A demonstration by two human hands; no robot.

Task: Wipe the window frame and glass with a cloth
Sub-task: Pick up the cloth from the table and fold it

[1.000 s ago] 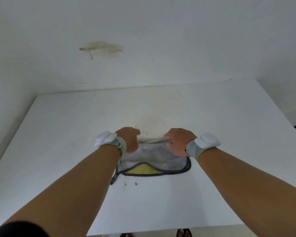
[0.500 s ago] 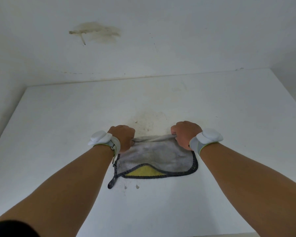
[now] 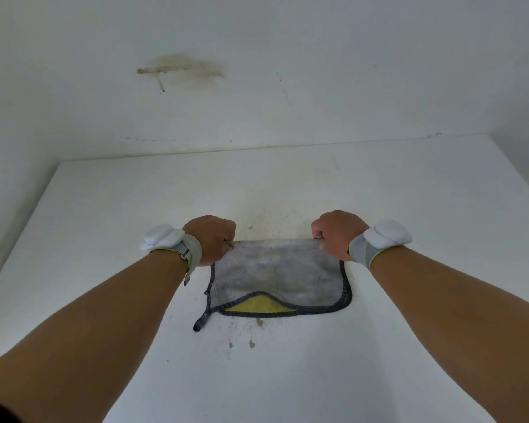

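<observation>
Both hands on the cloth (image 3: 277, 271), one per far corner: left hand (image 3: 212, 239) pinches the far-left corner, right hand (image 3: 336, 232) the far-right, fingers of both curled tight on the fabric, knuckles up. Cloth is grey w/ a dark stitched border, lying flat on the white tabletop (image 3: 104, 239), stretched taut btwn the two fists. Long axis runs left-right, i.e. along the line joining the hands, so the far edge sits right at the fingers and the rest of the cloth trails back toward the person, under and btwn the wrists. Near edge has a flap turned over showing the yellow underside (image 3: 258, 304); a loose border strip hangs off the near-left corner. Neither hand is nearer, grip looks symmetric. Read: spreading or squaring the cloth prior to wiping; no window, frame or glass in view, so the wipe itself hasn't begun afaict. Next move prob a fold or lift, both hands moving together or the cloth skews. Tabletop has grime specks just near-side of the cloth; wall (image 3: 348, 71) behind has a brownish stain (image 3: 180, 70).
</observation>
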